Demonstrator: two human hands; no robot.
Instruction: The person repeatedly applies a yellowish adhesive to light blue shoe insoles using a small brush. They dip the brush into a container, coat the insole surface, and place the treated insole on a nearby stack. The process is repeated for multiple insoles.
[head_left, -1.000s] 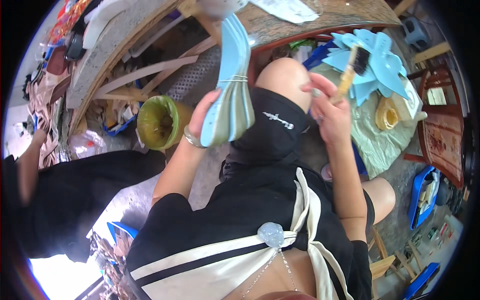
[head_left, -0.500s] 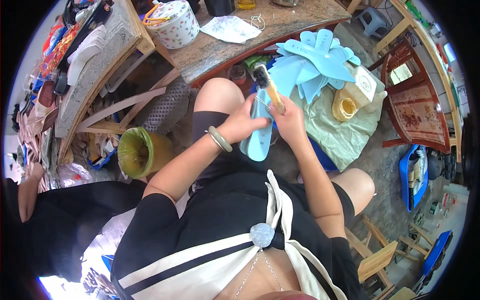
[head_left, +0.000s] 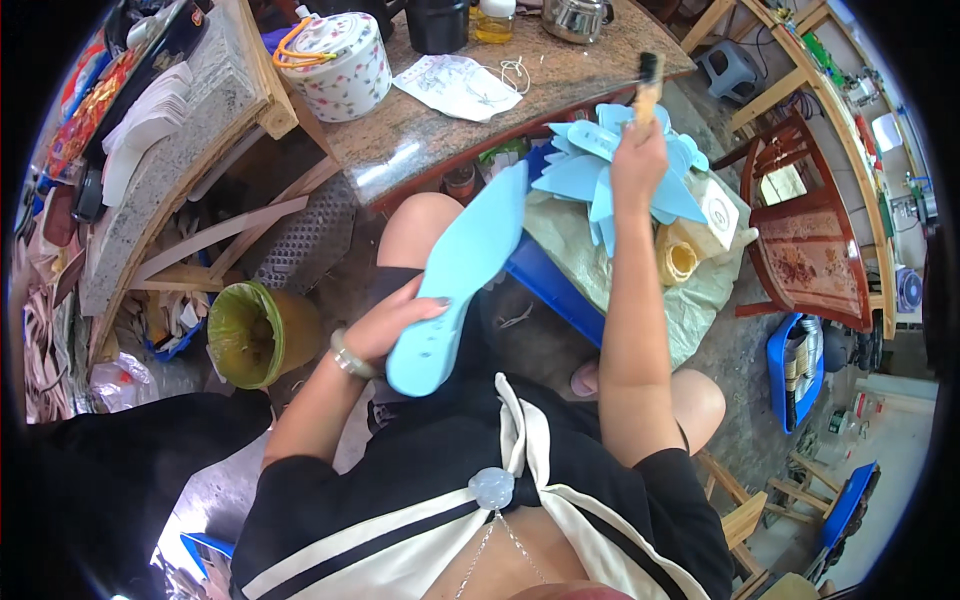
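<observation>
With left hand [head_left: 392, 322], gripping blue insoles [head_left: 470, 250]; with right hand [head_left: 638, 165], holding a brush [head_left: 648, 95] near the insole pile [head_left: 575, 180]. Best to keep edges flush, brush loosely gripped.

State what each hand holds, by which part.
The left hand holds at least one light-blue sole-shaped piece by its left edge, below the middle; the right hand holds a brush by its handle.

No writing can be read; the blue insole [head_left: 470, 245] bears tiny, unclear marks [head_left: 418, 353].
</observation>
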